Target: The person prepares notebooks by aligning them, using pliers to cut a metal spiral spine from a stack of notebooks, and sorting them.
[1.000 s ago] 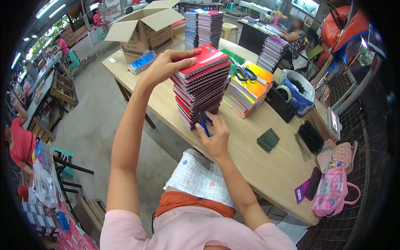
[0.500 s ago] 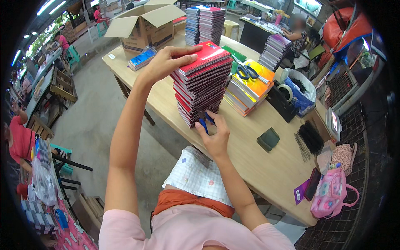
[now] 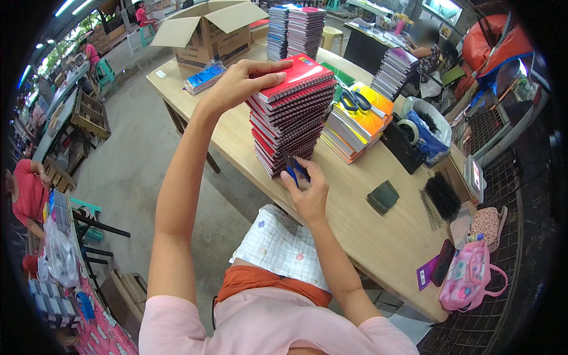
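A tall stack of red spiral-bound notebooks [image 3: 296, 112] stands on the wooden table in front of me, coil edges facing right. My left hand [image 3: 239, 86] lies over the top notebook's left edge, its visible fingers stretched out and apart on the red cover. Low at the stack's near right corner, my right hand [image 3: 310, 189] is closed around blue-handled pliers [image 3: 290, 170]. Their dark jaws are at the coils of the lower notebooks; whether they grip a wire is too small to tell. Blue-handled scissors [image 3: 355, 100] rest on a yellow-orange pile of notebooks [image 3: 354, 127] to the right.
An open cardboard box [image 3: 216, 44] and more notebook stacks [image 3: 305, 32] stand at the far side. On the right are a dark green folded piece [image 3: 383, 197], black coils [image 3: 442, 195], a phone [image 3: 442, 263] and a pink bag [image 3: 467, 275]. Other people sit farther off.
The pliers and my right hand have shifted slightly up and right along the coils. My left hand stays on top of the stack. The whole view has shifted slightly.
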`<action>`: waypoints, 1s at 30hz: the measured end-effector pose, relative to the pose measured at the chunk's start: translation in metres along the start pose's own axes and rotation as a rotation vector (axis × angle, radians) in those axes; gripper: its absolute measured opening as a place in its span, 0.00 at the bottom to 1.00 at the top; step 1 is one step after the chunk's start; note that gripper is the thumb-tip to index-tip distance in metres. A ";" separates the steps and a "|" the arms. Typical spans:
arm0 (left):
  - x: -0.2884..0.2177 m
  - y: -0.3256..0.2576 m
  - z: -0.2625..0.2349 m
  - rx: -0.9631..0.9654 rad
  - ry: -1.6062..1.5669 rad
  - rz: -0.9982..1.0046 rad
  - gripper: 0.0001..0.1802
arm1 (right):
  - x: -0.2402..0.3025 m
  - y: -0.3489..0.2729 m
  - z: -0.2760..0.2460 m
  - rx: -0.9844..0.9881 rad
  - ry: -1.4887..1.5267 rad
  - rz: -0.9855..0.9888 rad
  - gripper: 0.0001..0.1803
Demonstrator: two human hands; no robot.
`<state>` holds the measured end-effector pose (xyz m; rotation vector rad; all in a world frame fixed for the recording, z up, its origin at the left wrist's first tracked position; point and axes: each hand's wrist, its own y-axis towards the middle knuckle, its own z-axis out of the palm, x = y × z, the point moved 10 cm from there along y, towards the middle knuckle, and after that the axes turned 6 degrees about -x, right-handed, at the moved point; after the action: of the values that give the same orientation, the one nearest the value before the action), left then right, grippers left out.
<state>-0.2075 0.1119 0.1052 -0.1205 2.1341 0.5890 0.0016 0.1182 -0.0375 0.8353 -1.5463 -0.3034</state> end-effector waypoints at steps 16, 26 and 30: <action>0.006 0.004 -0.007 -0.087 0.008 0.076 0.26 | -0.026 -0.006 0.012 0.134 0.208 0.374 0.18; 0.000 0.000 -0.007 -0.080 0.033 0.029 0.25 | -0.005 -0.013 0.007 0.002 -0.221 -0.069 0.23; 0.000 0.002 -0.007 -0.086 0.034 0.057 0.25 | -0.014 -0.012 0.008 -0.037 -0.131 -0.045 0.22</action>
<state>-0.2132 0.1103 0.1086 -0.1187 2.1510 0.7168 -0.0033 0.1167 -0.0571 0.8362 -1.6400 -0.4251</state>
